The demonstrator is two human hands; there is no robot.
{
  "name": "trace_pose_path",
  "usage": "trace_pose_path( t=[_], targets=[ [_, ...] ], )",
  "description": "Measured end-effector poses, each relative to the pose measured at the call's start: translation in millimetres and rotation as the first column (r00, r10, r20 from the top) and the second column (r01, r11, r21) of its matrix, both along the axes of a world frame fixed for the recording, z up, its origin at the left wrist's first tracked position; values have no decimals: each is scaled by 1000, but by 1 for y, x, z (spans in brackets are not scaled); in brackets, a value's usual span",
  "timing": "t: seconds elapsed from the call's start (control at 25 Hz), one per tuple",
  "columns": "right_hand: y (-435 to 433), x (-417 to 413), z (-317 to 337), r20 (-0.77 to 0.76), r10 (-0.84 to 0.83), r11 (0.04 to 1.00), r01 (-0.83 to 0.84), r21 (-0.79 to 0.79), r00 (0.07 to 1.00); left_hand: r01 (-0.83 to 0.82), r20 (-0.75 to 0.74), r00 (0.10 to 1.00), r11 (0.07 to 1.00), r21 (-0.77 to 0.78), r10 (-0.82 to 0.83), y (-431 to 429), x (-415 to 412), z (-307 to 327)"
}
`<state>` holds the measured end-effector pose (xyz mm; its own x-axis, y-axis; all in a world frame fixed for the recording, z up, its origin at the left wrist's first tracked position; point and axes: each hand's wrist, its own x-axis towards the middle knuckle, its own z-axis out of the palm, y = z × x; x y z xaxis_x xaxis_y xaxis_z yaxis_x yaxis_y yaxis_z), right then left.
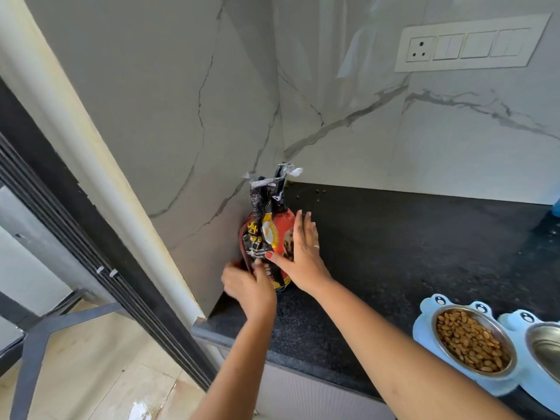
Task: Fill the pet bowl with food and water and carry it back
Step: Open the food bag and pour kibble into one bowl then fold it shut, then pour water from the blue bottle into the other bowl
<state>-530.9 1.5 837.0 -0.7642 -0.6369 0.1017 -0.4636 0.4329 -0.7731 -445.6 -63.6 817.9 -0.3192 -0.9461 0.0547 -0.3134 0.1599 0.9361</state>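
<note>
A red and black pet food bag (268, 225) stands upright in the counter's far left corner against the marble wall, its top twisted narrow. My left hand (247, 284) grips the bag's lower left edge. My right hand (300, 253) lies flat on the bag's right side, fingers spread. At the right, near the counter's front edge, a light blue double pet bowl stand (424, 325) holds two steel bowls. The left bowl (472, 339) is full of brown kibble. The right bowl (545, 344) is cut off by the frame and looks empty.
The black granite counter (394, 253) runs along the marble wall. A few loose kibble pieces (318, 195) lie near the back wall. A switch panel (466, 45) is mounted on the wall. At left are a sliding door track and tiled floor (91, 374).
</note>
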Motion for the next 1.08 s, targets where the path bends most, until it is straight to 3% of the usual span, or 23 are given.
trace_pose_path(
  t=[0.08,0.2,0.36,0.68,0.88,1.08],
  targets=[
    [14,0,4,36,-44,997,46,-56,998,-55,-125,990,995,82,65,33,7,2],
    [42,-12,11,55,-108,991,111,-71,993,153,-186,974,984,94,-133,63,-10,0],
    [105,-40,26,-29,-299,949,294,-117,954,416,-245,893,900,131,-377,105,-64,14],
    [269,-105,20,19,-748,658,744,-116,664,761,-216,648,631,151,-730,237,-166,34],
    [364,-170,41,52,-833,528,819,-223,551,853,-217,522,508,121,-825,317,-238,58],
    [440,-266,73,32,-864,484,845,-227,503,847,-182,530,528,66,-828,381,-323,95]
  ],
)
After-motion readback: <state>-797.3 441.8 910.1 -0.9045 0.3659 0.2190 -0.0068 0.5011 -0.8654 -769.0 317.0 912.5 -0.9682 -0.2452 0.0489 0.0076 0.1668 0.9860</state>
